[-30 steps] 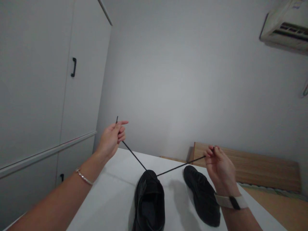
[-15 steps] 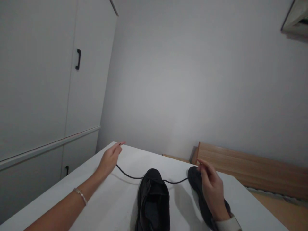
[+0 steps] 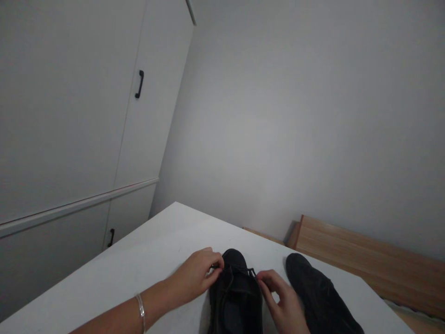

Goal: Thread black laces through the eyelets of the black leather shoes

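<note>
Plain pale grey wall rises behind a white, flat-topped table, one corner of which points away from the person. On that table, at the bottom of the view and a little right of the middle, sits a black low-cut shoe, toe pointing away and its dark opening toward the person; the heel end is cut off by the lower edge. Across its front runs a thin black shoelace, with small bends standing up at the right side and another strand lying toward the opening.

Left hand comes in from the left, its thumb and forefinger brought together on the lace just beside the toe. Right hand is at the other side of the shoe, thumb and forefinger pinched on the lace; the lower part of this hand runs out of view. Around the left wrist is a thin silvery bracelet.

Just beyond the right hand, a second black shoe lies aslant on the table, its toe pointing away and to the left. Past the table's far right edge is a long brown wood-grain board. To the left stands a tall white cabinet with a black upper handle and a black lower handle.
</note>
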`<action>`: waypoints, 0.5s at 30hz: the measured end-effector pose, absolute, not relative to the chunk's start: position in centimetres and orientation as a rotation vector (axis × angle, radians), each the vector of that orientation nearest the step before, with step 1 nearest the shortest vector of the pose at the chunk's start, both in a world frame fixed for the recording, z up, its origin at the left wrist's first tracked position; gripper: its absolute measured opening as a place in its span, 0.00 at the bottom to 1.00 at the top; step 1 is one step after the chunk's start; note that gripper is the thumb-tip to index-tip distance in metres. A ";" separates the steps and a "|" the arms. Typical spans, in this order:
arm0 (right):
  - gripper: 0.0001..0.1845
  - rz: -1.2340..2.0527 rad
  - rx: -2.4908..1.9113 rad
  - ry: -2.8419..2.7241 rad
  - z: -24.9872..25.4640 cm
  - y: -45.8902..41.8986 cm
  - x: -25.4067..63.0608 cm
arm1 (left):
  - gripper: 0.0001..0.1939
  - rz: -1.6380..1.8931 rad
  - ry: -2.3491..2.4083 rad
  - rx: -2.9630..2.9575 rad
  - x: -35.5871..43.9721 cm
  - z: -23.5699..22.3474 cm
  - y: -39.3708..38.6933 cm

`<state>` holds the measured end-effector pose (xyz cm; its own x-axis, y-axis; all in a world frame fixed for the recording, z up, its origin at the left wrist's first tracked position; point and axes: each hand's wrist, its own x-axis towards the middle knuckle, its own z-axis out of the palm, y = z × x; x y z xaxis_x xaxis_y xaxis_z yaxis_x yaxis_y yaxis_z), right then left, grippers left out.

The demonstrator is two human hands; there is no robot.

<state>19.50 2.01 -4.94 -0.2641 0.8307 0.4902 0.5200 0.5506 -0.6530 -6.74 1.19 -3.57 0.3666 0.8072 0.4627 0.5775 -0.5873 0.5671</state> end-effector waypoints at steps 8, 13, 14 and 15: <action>0.12 0.484 -1.062 -1.966 -5.3 1.9 19.4 | 0.09 1.031 1.226 2.363 -6.7 -3.3 0.7; 0.12 0.465 -1.068 -1.967 -5.0 1.7 19.2 | 0.09 1.046 1.224 2.359 -6.4 -3.2 0.7; 0.12 0.459 -1.070 -1.963 -4.9 1.6 19.1 | 0.09 1.058 1.218 2.365 -6.3 -3.3 0.7; 0.12 0.449 -1.069 -1.959 -4.8 1.5 19.1 | 0.09 1.081 1.210 2.374 -6.2 -3.3 0.7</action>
